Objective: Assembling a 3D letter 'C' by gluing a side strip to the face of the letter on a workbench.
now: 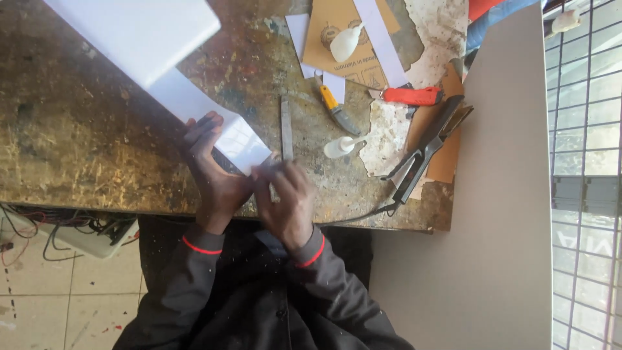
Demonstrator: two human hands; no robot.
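left hand [210, 165]: fingers spread, pinning the white sheet [194, 107] to the counter [84, 142], centre of the frame
right hand [288, 194]: pinched on the sheet's near corner, pressing it, looks like
sheet: runs from upper left down to both hands, folded part sticking up at the top
nearby: metal ruler [286, 128] touching the corner, glue bottle [340, 146] and yellow knife [335, 109] to the right, scissors [424, 152] further right
risk: if the left-hand hold slackens the sheet could skew, and the crusty counter might mark it
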